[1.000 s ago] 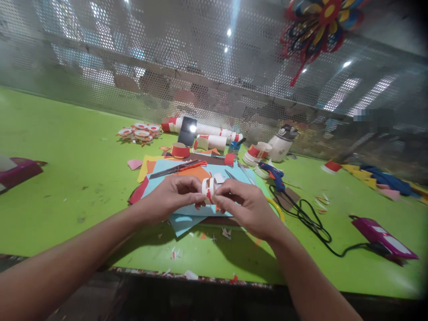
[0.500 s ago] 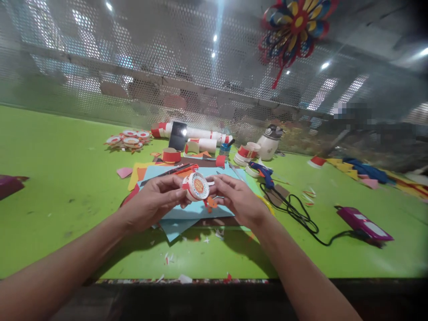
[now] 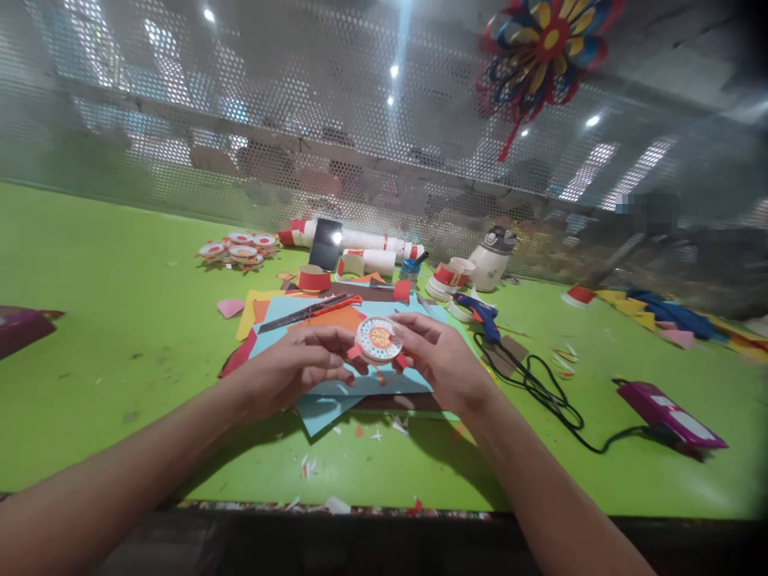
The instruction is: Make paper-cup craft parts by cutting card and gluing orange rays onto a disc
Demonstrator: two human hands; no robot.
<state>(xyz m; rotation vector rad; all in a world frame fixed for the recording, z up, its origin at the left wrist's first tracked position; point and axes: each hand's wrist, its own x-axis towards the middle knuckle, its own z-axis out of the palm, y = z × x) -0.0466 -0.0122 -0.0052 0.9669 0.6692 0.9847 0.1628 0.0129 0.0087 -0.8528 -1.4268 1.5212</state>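
A small round paper-cup craft (image 3: 378, 339), white with a dotted rim and an orange pattern, is tilted toward me above the paper pile. Red paper tabs and a thin orange piece stick out from its edge. My right hand (image 3: 441, 356) pinches it at its right side between thumb and fingers. At its left, my left hand (image 3: 300, 364) has its fingers apart, the tips close to a red tab; whether they touch it is unclear. Beneath both hands lie light blue paper sheets (image 3: 336, 384), with red-handled scissors (image 3: 312, 312) on them.
A blue glue gun (image 3: 480, 312) lies to the right, its black cord near a purple power strip (image 3: 672, 416). Similar finished crafts (image 3: 240, 250), a phone (image 3: 326, 244), paper tubes (image 3: 372, 262) and cut cups (image 3: 444, 280) stand behind. Paper scraps (image 3: 377, 434) litter the front edge.
The craft has been turned to face more upward and moved slightly right. My left fingers have loosened from it, while my right hand has it pinched. The scissors show more fully.
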